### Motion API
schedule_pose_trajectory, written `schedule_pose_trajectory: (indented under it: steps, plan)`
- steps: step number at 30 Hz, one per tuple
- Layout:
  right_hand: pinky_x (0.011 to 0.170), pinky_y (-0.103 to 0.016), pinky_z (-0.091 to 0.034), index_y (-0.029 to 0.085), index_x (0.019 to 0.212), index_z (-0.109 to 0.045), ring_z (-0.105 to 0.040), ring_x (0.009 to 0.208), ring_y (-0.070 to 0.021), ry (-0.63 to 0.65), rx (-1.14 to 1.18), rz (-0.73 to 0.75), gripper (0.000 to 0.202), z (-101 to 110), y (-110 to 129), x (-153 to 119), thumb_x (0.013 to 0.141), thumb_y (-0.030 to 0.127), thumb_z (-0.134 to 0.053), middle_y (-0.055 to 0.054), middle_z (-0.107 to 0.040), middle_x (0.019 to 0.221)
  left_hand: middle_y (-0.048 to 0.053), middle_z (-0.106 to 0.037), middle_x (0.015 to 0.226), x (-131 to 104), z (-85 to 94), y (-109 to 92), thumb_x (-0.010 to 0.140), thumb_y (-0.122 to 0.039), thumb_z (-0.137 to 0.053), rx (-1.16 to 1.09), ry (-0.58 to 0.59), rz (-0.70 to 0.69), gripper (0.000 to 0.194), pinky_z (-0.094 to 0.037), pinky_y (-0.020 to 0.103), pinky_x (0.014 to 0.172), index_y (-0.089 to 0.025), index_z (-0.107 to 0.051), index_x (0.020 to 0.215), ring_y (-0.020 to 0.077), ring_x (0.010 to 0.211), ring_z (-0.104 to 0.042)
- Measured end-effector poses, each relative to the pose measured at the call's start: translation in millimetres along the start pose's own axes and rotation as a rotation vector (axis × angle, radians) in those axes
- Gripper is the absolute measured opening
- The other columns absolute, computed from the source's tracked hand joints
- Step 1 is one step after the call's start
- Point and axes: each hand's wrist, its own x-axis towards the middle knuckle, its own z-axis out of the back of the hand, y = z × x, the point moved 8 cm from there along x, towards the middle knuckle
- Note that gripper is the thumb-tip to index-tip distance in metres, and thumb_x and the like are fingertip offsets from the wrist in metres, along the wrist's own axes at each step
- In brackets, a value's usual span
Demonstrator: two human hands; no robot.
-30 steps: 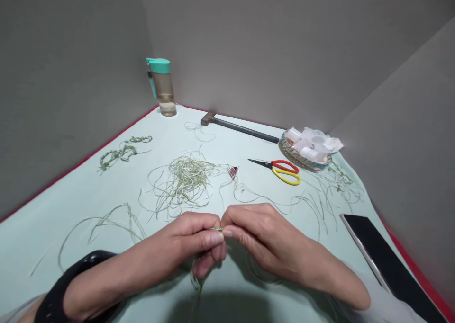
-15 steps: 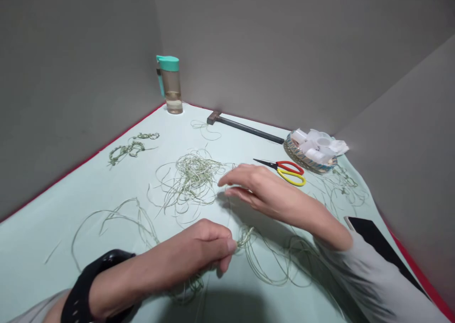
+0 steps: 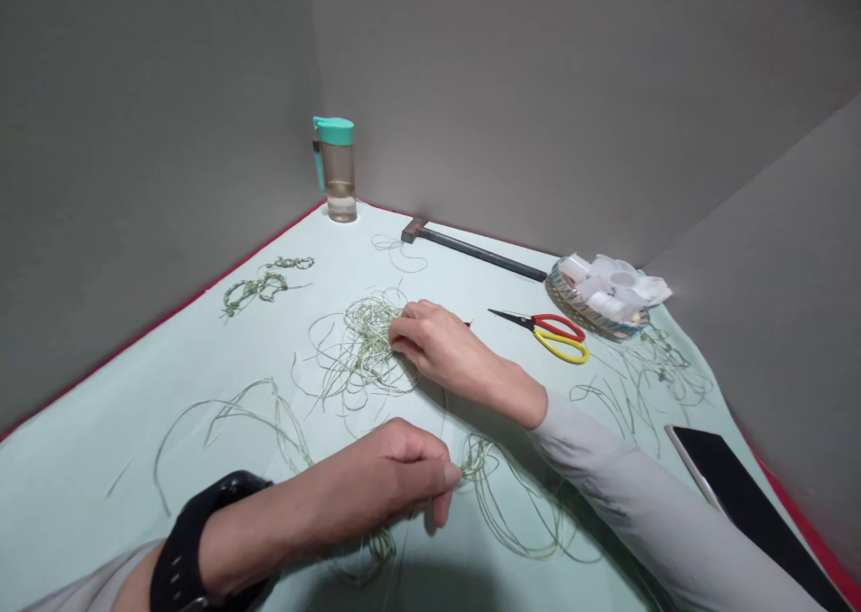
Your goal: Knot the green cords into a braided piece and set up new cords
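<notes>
My left hand (image 3: 410, 473), with a black watch on the wrist, pinches a looped bundle of thin green cords (image 3: 481, 477) between thumb and fingers. The loops spread over the table to its right, and more cord shows beneath the hand. Farther forward, my right hand (image 3: 423, 338) reaches to the right edge of a tangled heap of pale green cords (image 3: 367, 347). Its fingers are bent together among the strands; the fingertips are partly hidden. To the right of that hand lie scissors (image 3: 538, 323) with one red and one yellow handle.
A bottle with a teal lid (image 3: 340, 172) stands in the back corner. A T-shaped dark tool (image 3: 477, 251) lies along the back wall, near a basket (image 3: 585, 311) of white rolls. Knotted green pieces (image 3: 256, 289) lie left; a black phone (image 3: 733, 477) lies right.
My right hand has moved left and forward to the heap, and its fingers have closed in. The left hand keeps its pinch on the bundle. The view has shifted slightly.
</notes>
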Motion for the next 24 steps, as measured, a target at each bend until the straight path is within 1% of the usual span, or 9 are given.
schedule_pose_trajectory:
  steps: [3, 5, 8, 9, 12, 15, 18, 21, 24]
  plan:
    - [0.082, -0.031, -0.043, 0.018, 0.089, -0.07, -0.058, 0.086, -0.0174, 0.04, 0.086, 0.043, 0.023, 12.0, -1.2, -5.4, 0.107, 0.016, -0.055, -0.005, -0.069, 0.094, -0.009, -0.035, 0.056, -1.4, 0.3, 0.5, 0.095, -0.045, -0.061, 0.021, 0.006, 0.011, 0.034, -0.022, 0.033, 0.059, -0.021, -0.066, 0.073, 0.0132, 0.055, -0.026]
    - [0.081, -0.03, -0.044, 0.019, 0.097, -0.073, -0.059, 0.083, -0.0167, 0.029, 0.115, 0.042, 0.021, 18.5, -6.1, -6.0, 0.109, 0.021, -0.055, -0.004, -0.071, 0.094, -0.009, -0.036, 0.058, -2.3, -0.3, 0.6, 0.096, -0.045, -0.061, 0.036, 0.017, 0.021, 0.034, -0.023, 0.033, 0.06, -0.021, -0.067, 0.074, 0.0133, 0.056, -0.027]
    - [0.088, -0.035, -0.044, 0.016, 0.113, -0.071, -0.059, 0.092, -0.0211, -0.063, 0.085, -0.01, 0.021, 23.1, -17.3, 1.2, 0.11, 0.02, -0.051, -0.01, -0.071, 0.105, -0.009, -0.035, 0.058, -3.1, -2.0, 0.4, 0.098, -0.048, -0.061, 0.053, 0.04, 0.032, 0.036, -0.025, 0.032, 0.061, -0.021, -0.068, 0.075, 0.0135, 0.057, -0.028]
    - [0.091, -0.037, -0.043, 0.015, 0.114, -0.07, -0.058, 0.097, -0.023, -0.084, 0.068, -0.023, 0.02, 21.4, -19.7, 5.2, 0.109, 0.019, -0.051, -0.012, -0.07, 0.108, -0.009, -0.035, 0.058, -3.1, -2.3, 0.3, 0.098, -0.049, -0.061, 0.058, 0.044, 0.034, 0.037, -0.025, 0.032, 0.061, -0.021, -0.068, 0.075, 0.0136, 0.057, -0.028]
    - [0.092, -0.038, -0.041, 0.016, 0.094, -0.067, -0.055, 0.097, -0.0243, -0.068, 0.043, -0.023, 0.015, 8.2, -20.2, 17.8, 0.103, 0.013, -0.056, -0.012, -0.067, 0.101, -0.008, -0.038, 0.06, -2.6, -1.8, 0.1, 0.099, -0.048, -0.06, 0.073, 0.038, 0.036, 0.037, -0.026, 0.032, 0.062, -0.021, -0.068, 0.075, 0.014, 0.059, -0.031]
    - [0.087, -0.036, -0.039, 0.019, 0.077, -0.058, -0.051, 0.088, -0.0213, -0.064, 0.068, 0.009, 0.025, 3.2, -15.5, 25.3, 0.099, 0.007, -0.055, -0.008, -0.062, 0.091, -0.008, -0.04, 0.061, -2.5, -0.9, -0.4, 0.099, -0.046, -0.06, 0.078, 0.026, 0.036, 0.036, -0.027, 0.032, 0.063, -0.021, -0.066, 0.074, 0.0141, 0.061, -0.032]
    - [0.088, -0.035, -0.039, 0.02, 0.084, -0.056, -0.052, 0.089, -0.0197, -0.154, 0.15, 0.021, 0.019, 18.0, -14.4, 27.1, 0.101, 0.012, -0.054, -0.006, -0.064, 0.094, -0.007, -0.04, 0.062, -3.1, -1.4, -1.6, 0.098, -0.046, -0.06, 0.078, 0.033, 0.037, 0.036, -0.027, 0.032, 0.062, -0.021, -0.067, 0.074, 0.0143, 0.061, -0.033]
    - [0.082, -0.033, -0.04, 0.021, 0.09, -0.054, -0.054, 0.083, -0.0174, -0.261, 0.275, 0.003, 0.014, 38.4, -18.9, 27.3, 0.104, 0.022, -0.052, -0.003, -0.064, 0.09, -0.007, -0.041, 0.063, -3.6, -1.8, -3.1, 0.097, -0.048, -0.061, 0.077, 0.039, 0.039, 0.036, -0.027, 0.032, 0.063, -0.021, -0.067, 0.074, 0.0143, 0.062, -0.034]
    - [0.079, -0.032, -0.043, 0.022, 0.097, -0.055, -0.058, 0.08, -0.0162, -0.313, 0.414, 0.013, 0.011, 51.2, -22.1, 28.6, 0.105, 0.03, -0.054, 0.0, -0.065, 0.086, -0.007, -0.039, 0.062, -4.1, -1.6, -4.0, 0.097, -0.052, -0.061, 0.071, 0.031, 0.045, 0.039, -0.026, 0.033, 0.062, -0.022, -0.067, 0.074, 0.0143, 0.061, -0.032]
